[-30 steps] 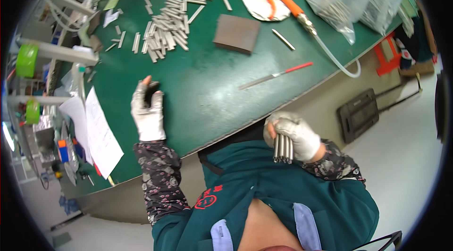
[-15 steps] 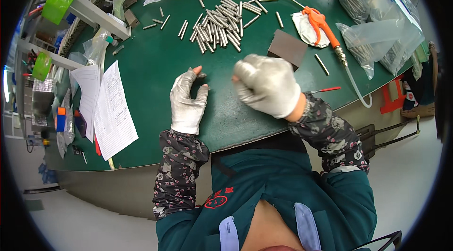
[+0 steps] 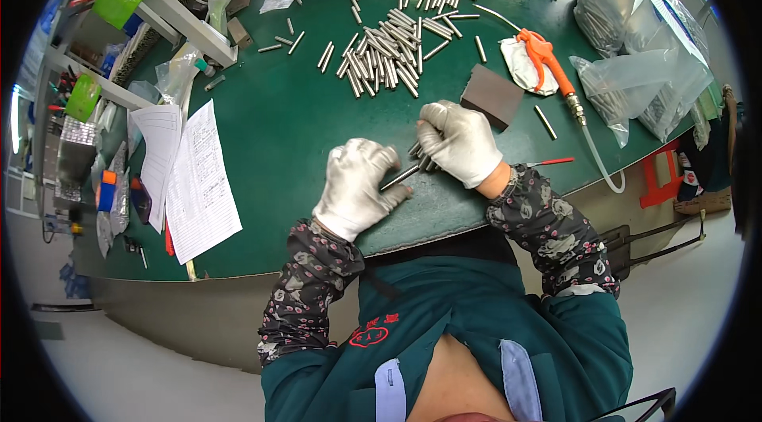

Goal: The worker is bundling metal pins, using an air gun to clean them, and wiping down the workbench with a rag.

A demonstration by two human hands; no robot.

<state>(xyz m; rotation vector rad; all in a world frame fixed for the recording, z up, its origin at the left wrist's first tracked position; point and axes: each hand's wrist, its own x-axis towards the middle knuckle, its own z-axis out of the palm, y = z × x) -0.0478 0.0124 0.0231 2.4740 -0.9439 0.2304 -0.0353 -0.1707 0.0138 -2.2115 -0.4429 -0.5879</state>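
Observation:
Both hands wear white gloves with bare fingertips in places, and they are close together above the near part of the green table (image 3: 270, 176). My left hand (image 3: 357, 184) is closed, its thumb and fingers around one end of a steel pin (image 3: 401, 177) whose other end points toward my right hand. Several more short steel pins (image 3: 423, 157) stick out from the fingers of my right hand (image 3: 460, 142), which is closed around them. How many it holds is hidden by the glove. Beyond the hands lies a loose pile of steel pins (image 3: 385, 57).
A dark brown block (image 3: 492, 97) sits just beyond my right hand. Past it are an orange air gun (image 3: 548, 61) with a hose, and clear bags (image 3: 635, 81) of pins. A red-handled tool (image 3: 552, 161) lies by my right wrist. Paper sheets (image 3: 198, 192) lie at left.
My left hand has moved right and closed on a pin. The right hand has shifted slightly right, and pins now show at its fingers. The view has shifted a little.

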